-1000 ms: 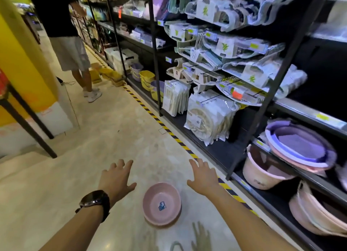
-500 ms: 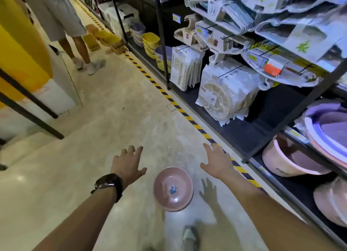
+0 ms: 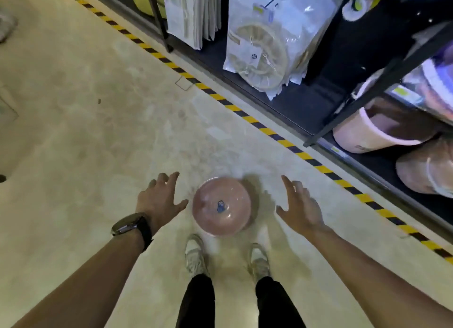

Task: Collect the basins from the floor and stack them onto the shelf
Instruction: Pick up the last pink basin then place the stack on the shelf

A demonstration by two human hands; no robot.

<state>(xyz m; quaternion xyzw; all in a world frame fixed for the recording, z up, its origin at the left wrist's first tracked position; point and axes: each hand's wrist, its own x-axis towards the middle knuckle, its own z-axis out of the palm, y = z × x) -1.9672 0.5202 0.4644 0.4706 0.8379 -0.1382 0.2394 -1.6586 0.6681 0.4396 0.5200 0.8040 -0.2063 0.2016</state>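
A round pink basin [image 3: 221, 206] with a small blue sticker in its middle sits upright on the pale floor just ahead of my shoes. My left hand [image 3: 159, 200], with a dark watch on the wrist, hovers at its left side, fingers spread, empty. My right hand [image 3: 297, 205] hovers to the basin's right with a gap between, also spread and empty. Neither hand touches the basin. On the dark shelf [image 3: 318, 102] at the right lie other basins: a pale pink one [image 3: 362, 136] tipped on its side and a stack of pink ones [image 3: 426, 170].
A yellow-and-black striped tape line [image 3: 247, 118] runs diagonally along the shelf's foot. Bagged goods [image 3: 267, 45] hang above the lower shelf. A black shelf strut [image 3: 377, 82] slants down beside the basins. My two shoes [image 3: 196, 256] stand just behind the floor basin.
My view has tilted down and moved closer to the basin. Both hands have lowered to either side of it. My shoes have come into view; the other person has left the view.
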